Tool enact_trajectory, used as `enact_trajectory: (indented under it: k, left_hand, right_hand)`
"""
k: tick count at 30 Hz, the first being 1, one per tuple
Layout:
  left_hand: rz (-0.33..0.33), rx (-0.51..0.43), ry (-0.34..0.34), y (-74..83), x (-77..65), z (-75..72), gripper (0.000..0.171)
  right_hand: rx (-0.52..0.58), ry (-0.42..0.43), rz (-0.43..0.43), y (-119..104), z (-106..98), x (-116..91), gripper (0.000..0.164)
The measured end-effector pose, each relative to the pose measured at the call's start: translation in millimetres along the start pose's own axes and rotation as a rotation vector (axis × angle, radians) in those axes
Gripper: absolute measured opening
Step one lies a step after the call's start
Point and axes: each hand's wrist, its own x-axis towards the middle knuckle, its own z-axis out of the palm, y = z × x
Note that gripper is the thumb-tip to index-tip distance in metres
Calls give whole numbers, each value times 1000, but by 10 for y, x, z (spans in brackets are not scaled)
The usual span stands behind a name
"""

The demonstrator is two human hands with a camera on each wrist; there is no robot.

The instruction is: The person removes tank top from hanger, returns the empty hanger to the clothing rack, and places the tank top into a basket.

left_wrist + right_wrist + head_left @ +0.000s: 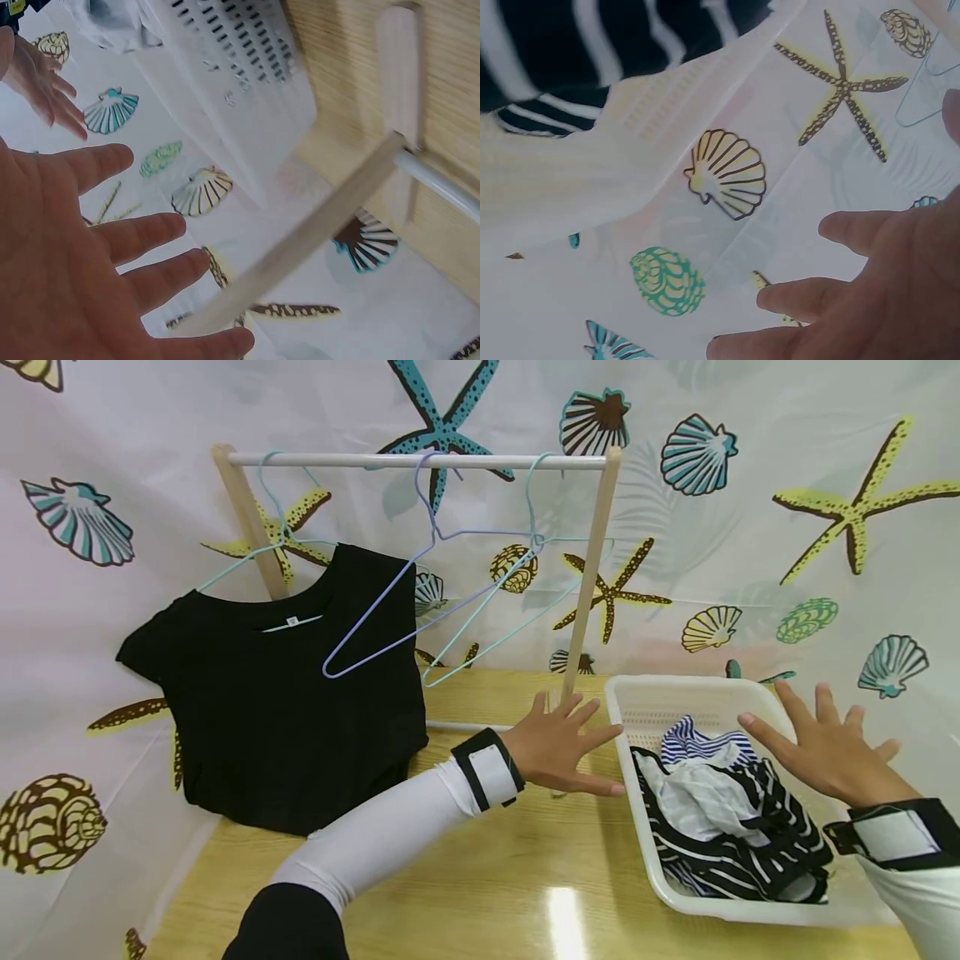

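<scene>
My left hand (558, 745) is held out with its fingers spread and nothing in it, between the rack's right post (592, 568) and the white basket (645, 852). Over the basket's right side, my right hand (836, 747) also has its fingers spread and holds nothing. Inside the basket lie a black-and-white striped garment (787, 827), a white cloth (701, 797) and a blue-and-white striped cloth (705, 743). A black T-shirt (292, 710) hangs on a light teal hanger (240, 562) at the rack's left end.
The rack's white top bar (352, 461) also carries a bare purple hanger (375, 602) and a bare light teal hanger (480, 617). A wooden table (480, 893) lies underneath. Behind stands a curtain (480, 393) printed with shells and starfish.
</scene>
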Motion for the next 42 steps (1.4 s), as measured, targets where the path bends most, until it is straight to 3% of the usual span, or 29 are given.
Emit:
enact_trajectory:
  k: [9,21,32,42]
  left_hand:
    - [-103,-94,23,-370,-404,48,86]
    - [-222,-8,90,-744,-891,52,90]
    - [-331,-101,115,-1068,-1345,202,89]
    - [-450,-132,172,-1354,-1815,226,88]
  right_hand:
    - [-5,-30,-99,-250,-11,50,91]
    - [-21,-26,-166,-576,18,120,90]
    - [-5,-32,-225,-909,104,170,88]
    - [-8,-41,-268,-1150,145,196,85]
